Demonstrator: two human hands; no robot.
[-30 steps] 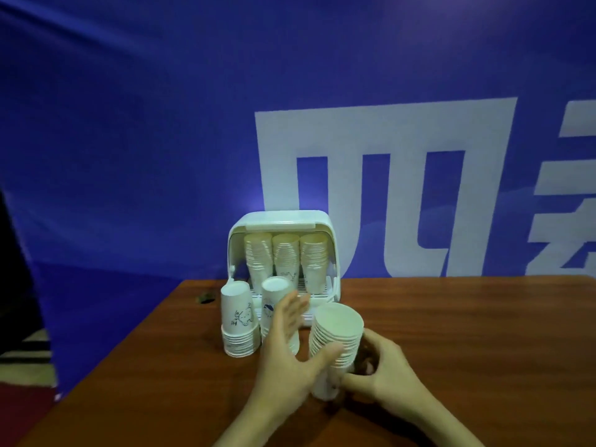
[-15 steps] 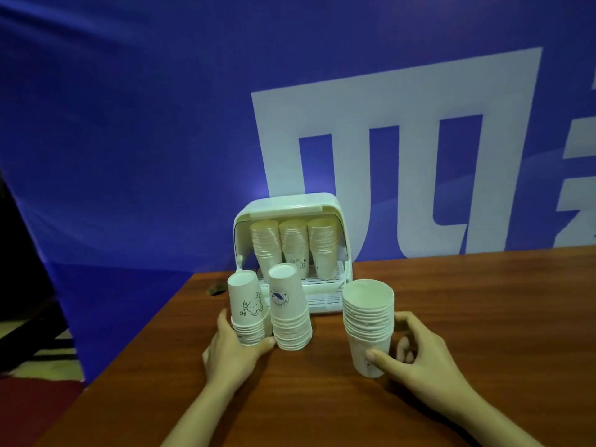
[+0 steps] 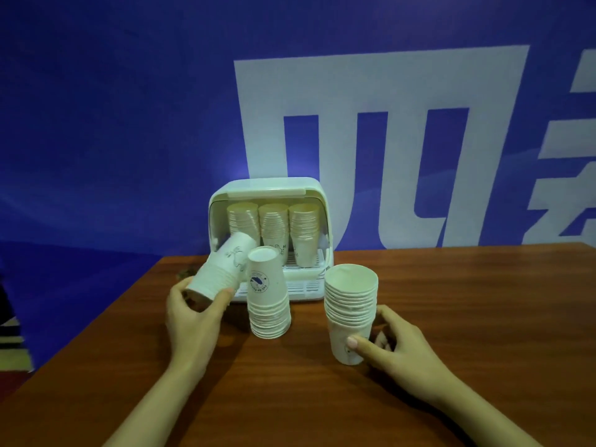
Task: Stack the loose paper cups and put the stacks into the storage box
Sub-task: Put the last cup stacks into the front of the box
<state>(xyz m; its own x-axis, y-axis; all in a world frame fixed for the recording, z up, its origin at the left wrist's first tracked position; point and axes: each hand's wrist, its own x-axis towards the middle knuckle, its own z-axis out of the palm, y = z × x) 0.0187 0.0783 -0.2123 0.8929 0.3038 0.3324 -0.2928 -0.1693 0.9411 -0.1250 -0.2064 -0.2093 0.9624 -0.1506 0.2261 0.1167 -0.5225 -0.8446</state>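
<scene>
Three stacks fill our storage box (image 3: 267,188); our left hand (image 3: 190,312) grips a tilted stack (image 3: 222,269), right hand (image 3: 392,346) grips another stack (image 3: 350,314), and a middle stack (image 3: 267,295) waits.

Matt white paper cups (image 3: 269,296) — glossy cream plastic storage box (image 3: 267,188) — on a smooth, wood-grain table (image 3: 451,317).

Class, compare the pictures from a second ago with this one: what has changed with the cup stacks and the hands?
The left hand left the upright stack, took hold of the left inverted stack and tipped it toward the storage box. Unchanged: the right hand holds the upright stack; the middle inverted stack stands untouched.
</scene>
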